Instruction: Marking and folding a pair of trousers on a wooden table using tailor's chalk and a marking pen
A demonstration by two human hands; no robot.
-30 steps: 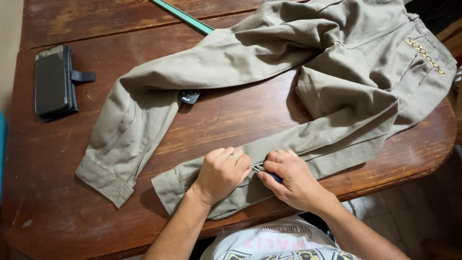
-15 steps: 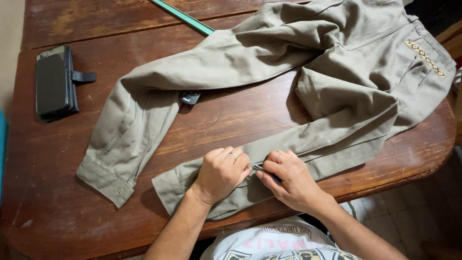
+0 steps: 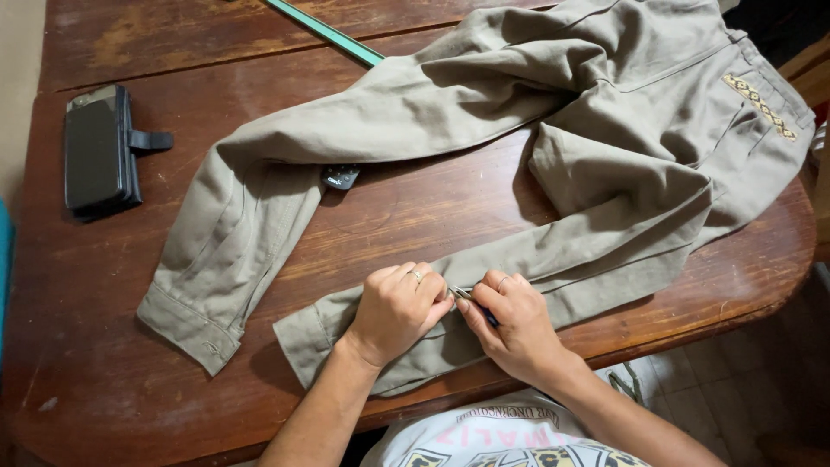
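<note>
Worn wooden table (image 3: 173,406) filled the frame. Left hand (image 3: 396,310) pinched the lower sleeve (image 3: 553,268) of a khaki shirt (image 3: 622,112), fingers closed; right hand (image 3: 512,322) gripped a small metal tool (image 3: 464,294) at lower centre. Black phone case (image 3: 97,147), upper left.

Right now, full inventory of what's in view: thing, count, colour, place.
shirt: 1, khaki, long-sleeved, spread over the table's middle and right
near sleeve: 1, khaki, along the front edge, under both hands
phone case: 1, black, far left
ruler: 1, green, top edge, partly under the shirt
small dark object: 1, black, peeking from under the far sleeve
table: 1, brown wood
small tool: 1, thin, metallic tip, in the right fingers
left hand: pinching the sleeve
right hand: holding the tool
</note>
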